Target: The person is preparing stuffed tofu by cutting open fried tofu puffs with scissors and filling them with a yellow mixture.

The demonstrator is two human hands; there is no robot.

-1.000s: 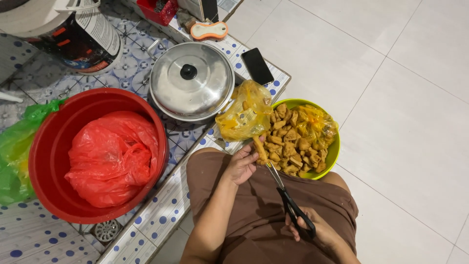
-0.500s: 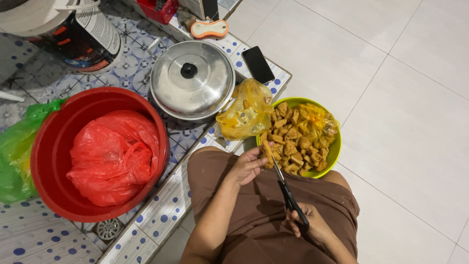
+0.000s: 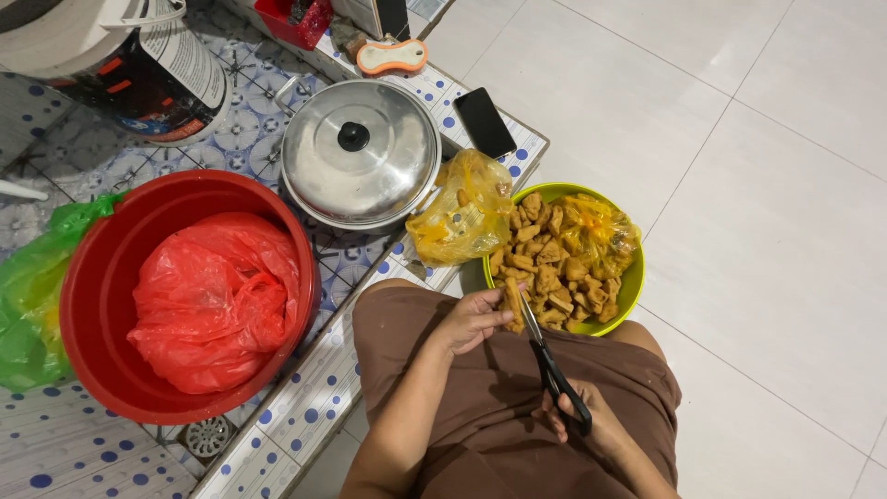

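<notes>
Holding a golden fried tofu strip [image 3: 513, 303] pinched in its fingers over the lime-green plastic bowl [image 3: 634, 277] on the floor, the left hand [image 3: 476, 319] met black-handled scissors [image 3: 552, 368] gripped by the right hand [image 3: 591, 427]; many cut pieces already filled the bowl, this strip remaining uncut.

Left hand [image 3: 476, 319]: shifted lower, nearer the lime-green plastic bowl's rim [image 3: 636, 277].
Golden-brown fried strip [image 3: 513, 303]: brought down from the yellow bag.
Black-handled scissors [image 3: 551, 364]: blades now against the strip.

Shiny metal pot lid [image 3: 360, 152], seemingly plastic basin [image 3: 102, 286]
</notes>
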